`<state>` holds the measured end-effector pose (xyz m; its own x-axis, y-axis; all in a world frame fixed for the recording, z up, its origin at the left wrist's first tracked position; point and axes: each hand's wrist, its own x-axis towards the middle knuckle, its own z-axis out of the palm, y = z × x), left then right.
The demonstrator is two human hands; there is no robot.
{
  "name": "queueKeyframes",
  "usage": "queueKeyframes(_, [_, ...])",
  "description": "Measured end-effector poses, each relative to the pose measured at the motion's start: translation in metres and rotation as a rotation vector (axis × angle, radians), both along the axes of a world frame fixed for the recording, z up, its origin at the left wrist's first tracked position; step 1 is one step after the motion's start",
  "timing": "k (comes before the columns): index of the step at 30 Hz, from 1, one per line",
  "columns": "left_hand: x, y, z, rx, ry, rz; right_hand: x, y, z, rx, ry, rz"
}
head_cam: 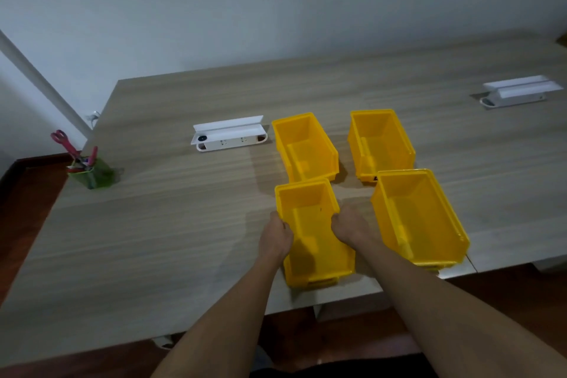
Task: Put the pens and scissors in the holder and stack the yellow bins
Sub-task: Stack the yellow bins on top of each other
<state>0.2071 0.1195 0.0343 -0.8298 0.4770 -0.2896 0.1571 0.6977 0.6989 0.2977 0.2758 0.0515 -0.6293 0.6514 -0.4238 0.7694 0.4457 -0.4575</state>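
Several yellow bins stand open side up on the wooden table. My left hand [276, 233] grips the left wall and my right hand [349, 225] grips the right wall of the near-left bin [313, 242]. Behind it sits the far-left bin [303, 147]. The near-right bin [420, 218] and the far-right bin [380, 144] stand to the right. At the table's left edge a green holder [95, 176] contains pink-handled scissors [64, 143] and pens [92, 156].
A white socket box with its lid raised [228, 135] is set into the table left of the far bins. A second one [518, 92] sits at the far right. The table's front edge [214, 325] runs close below the near bins.
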Motion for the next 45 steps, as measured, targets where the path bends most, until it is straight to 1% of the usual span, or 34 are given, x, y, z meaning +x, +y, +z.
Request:
queueKeyframes(4, [-0.022,-0.028,0.000,0.003,0.049,0.086,-0.021,-0.018,0.006,-0.073,0.060,0.038])
queueKeyframes(9, [-0.060,-0.057,0.018,0.003,0.066,0.184,-0.061,-0.045,0.019,-0.195,0.144,0.074])
queueKeyframes(13, [-0.093,-0.072,0.031,0.025,0.072,0.210,-0.094,-0.058,0.023,-0.288,0.203,0.062])
queueKeyframes(15, [-0.116,-0.079,0.034,0.037,0.078,0.209,-0.116,-0.064,0.027,-0.299,0.224,0.067])
queueKeyframes(19, [-0.153,-0.079,0.033,0.079,0.065,0.150,-0.150,-0.063,0.033,-0.289,0.213,0.083])
queueKeyframes(22, [-0.188,-0.075,0.027,0.061,0.090,0.103,-0.181,-0.054,0.033,-0.304,0.198,0.088])
queueKeyframes(27, [-0.236,-0.068,0.020,0.071,0.069,0.086,-0.227,-0.044,0.031,-0.284,0.222,0.135])
queueKeyframes(31, [-0.270,-0.063,0.010,0.082,0.039,0.062,-0.260,-0.038,0.019,-0.281,0.248,0.084])
queueKeyframes(35, [-0.293,-0.058,0.008,0.082,0.031,0.056,-0.284,-0.038,0.015,-0.285,0.286,0.050])
queueKeyframes(40, [-0.316,-0.055,-0.001,0.057,0.034,0.035,-0.304,-0.039,0.006,-0.228,0.286,0.012])
queueKeyframes(45, [-0.328,-0.051,-0.009,0.100,0.022,0.052,-0.315,-0.037,0.003,-0.222,0.310,-0.016])
